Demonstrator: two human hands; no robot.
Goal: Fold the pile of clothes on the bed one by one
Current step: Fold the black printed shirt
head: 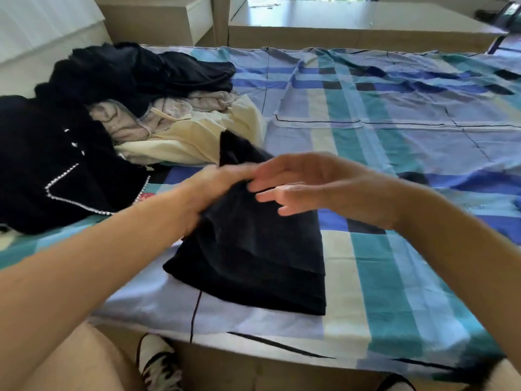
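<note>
Garment: the dark navy cloth garment (253,255) is lying partly folded in layers by the near edge of the checked blue-and-teal bed sheet (394,136).
Left hand: your left hand (217,187) is gripping its upper part, fingers curled into the cloth.
Right hand: your right hand (304,184) is hovering just above it, fingers spread, holding nothing.
Pile: the heap of black, pink and cream clothes (146,108) is sitting toward the far left corner.
Beaded top: a black top with pearl-bead trim (56,165) is lying at the left edge.

Left hand (215,186) motion-blurred, grip on dark garment (253,249) unclear; beaded black top (42,165) cropped by left edge.
</note>
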